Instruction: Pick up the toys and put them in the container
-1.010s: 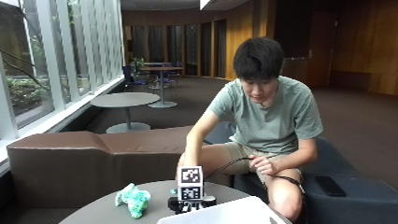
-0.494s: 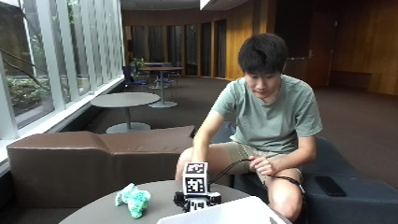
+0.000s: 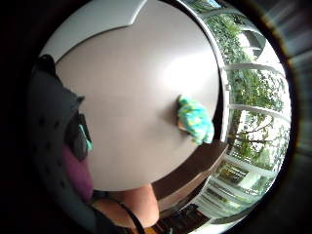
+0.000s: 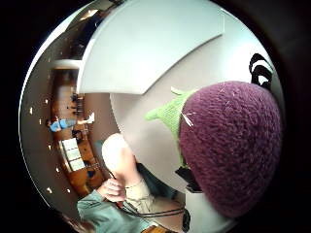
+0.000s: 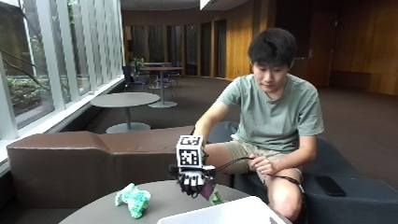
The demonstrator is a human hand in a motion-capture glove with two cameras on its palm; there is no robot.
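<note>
Tall windows and a brown padded bench (image 5: 81, 158) lie behind the round grey table (image 5: 161, 203), where the gloved right hand (image 5: 193, 179) hangs above the tabletop with fingers curled down around a purple crocheted toy with green leaves (image 4: 228, 145). That toy sits against the palm, its green leaves pointing towards the white plastic container (image 5: 217, 214), whose rim lies just beside the hand at the table's near edge. A teal and green knitted toy (image 5: 133, 199) lies well apart from the hand, near the table's rim on the window side, its long axis roughly along that edge. Bare tabletop spreads between the two toys.
</note>
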